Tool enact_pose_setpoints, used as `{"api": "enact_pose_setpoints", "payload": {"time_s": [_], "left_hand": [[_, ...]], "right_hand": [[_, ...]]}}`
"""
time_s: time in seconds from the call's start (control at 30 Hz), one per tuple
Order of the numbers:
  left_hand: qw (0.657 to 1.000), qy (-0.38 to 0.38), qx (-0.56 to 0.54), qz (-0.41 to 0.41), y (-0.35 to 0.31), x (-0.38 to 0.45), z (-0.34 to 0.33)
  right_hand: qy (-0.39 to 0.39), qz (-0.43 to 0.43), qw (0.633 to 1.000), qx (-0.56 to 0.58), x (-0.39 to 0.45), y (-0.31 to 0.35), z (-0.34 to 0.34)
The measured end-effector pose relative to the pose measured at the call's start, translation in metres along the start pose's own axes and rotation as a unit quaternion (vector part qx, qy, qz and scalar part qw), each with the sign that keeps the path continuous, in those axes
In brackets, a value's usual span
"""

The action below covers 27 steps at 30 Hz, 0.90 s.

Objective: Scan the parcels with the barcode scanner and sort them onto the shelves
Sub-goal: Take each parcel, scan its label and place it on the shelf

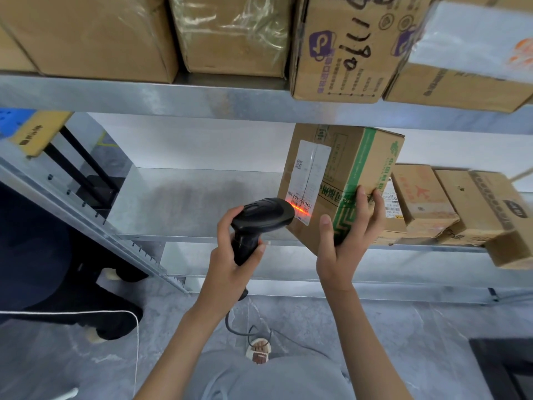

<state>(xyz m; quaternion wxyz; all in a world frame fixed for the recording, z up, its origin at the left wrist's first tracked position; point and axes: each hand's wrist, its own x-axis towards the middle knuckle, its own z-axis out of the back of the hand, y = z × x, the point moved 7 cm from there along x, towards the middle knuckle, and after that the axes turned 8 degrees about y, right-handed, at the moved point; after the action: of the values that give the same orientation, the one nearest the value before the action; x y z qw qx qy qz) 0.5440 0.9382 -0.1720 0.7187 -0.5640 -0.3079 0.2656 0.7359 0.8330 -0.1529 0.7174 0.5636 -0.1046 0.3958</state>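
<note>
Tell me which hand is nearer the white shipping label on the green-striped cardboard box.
Left. The left hand holds the black barcode scanner against the white shipping label; the right hand grips the green-striped cardboard box at its right edge.

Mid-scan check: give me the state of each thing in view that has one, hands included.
barcode scanner: on, red beam lit across the label
shipping label: stuck to the parcel, beam on its lower end
green-taped parcel: held up, tilted, not yet shelved
left hand: grips the scanner handle
right hand: holds the parcel's lower corner
middle shelf: bare on the left, boxes at right
</note>
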Motion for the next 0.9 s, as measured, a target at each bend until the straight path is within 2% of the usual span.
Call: {"api": "enact_pose_setpoints", "payload": {"time_s": [0.9], "left_hand": [[1.000,-0.022,0.017,-0.008,-0.011,-0.013,0.037]], "right_hand": [[-0.009,0.005,1.000,-0.012,0.009,-0.001,0.000]]}}
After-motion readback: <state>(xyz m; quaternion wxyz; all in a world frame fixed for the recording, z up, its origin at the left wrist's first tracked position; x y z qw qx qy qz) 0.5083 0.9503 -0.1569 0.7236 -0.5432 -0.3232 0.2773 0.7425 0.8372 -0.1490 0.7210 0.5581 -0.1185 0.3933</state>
